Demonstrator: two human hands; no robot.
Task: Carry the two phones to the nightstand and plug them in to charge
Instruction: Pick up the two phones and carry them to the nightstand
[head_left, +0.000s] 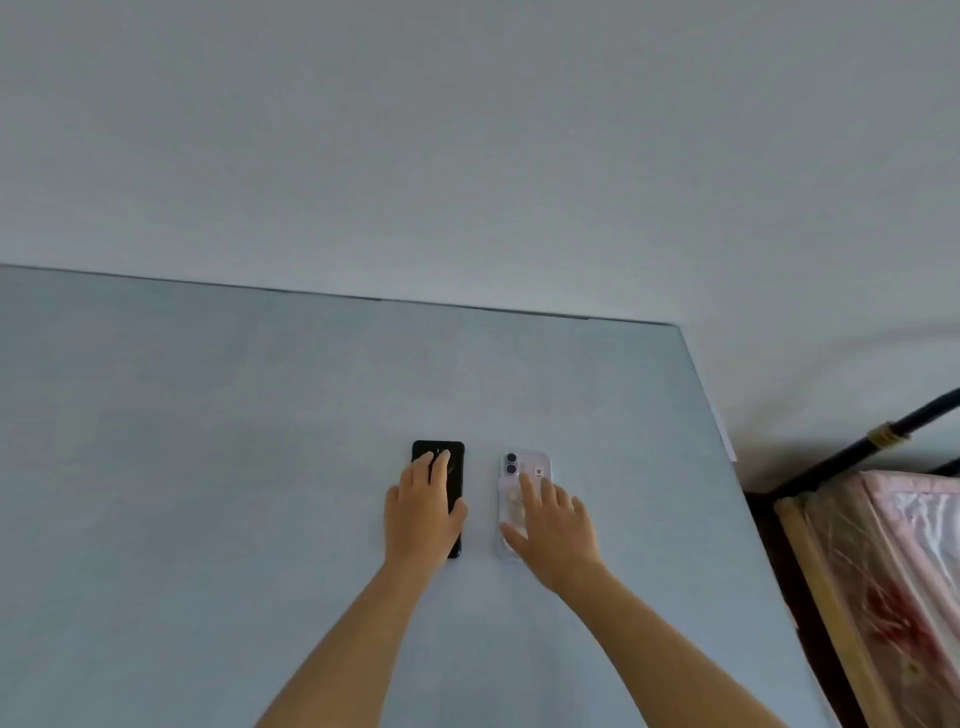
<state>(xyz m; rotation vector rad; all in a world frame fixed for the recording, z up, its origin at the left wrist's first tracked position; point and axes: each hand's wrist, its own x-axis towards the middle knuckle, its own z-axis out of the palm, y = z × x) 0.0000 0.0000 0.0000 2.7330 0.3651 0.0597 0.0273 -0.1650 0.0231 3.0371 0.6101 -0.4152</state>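
Now, phones: two, both lying flat and face down on the pale grey tabletop (234, 467), side by side and apart, long sides parallel
Black phone (457, 467): one, on the left of the pair; its far end with the dark camera area shows past the fingertips, and its right edge runs down beside the hand
White phone (524, 467): one, on the right of the pair, in a clear case; two round camera lenses stand at its far left corner, and a small sticker or mark sits near them, too small to read
Hands: two, both bare, with bare forearms that come in from the bottom edge
Left hand (421, 514): laid on top of the black phone, fingers stretched forward along its back, thumb against its right edge; the grip is loose and flat, not closed around the phone, which is on the table
Right hand (556, 530): laid on the near half of the white phone, fingers spread wide, index finger pointing up the back toward the lenses; palm open, nothing clasped
Wall (467, 130): one plain pale surface behind the table
Bed frame (883, 436): one black metal rail at the right edge, past the table corner
Mattress (893, 571): one, pink patterned, under clear plastic wrap, below the rail
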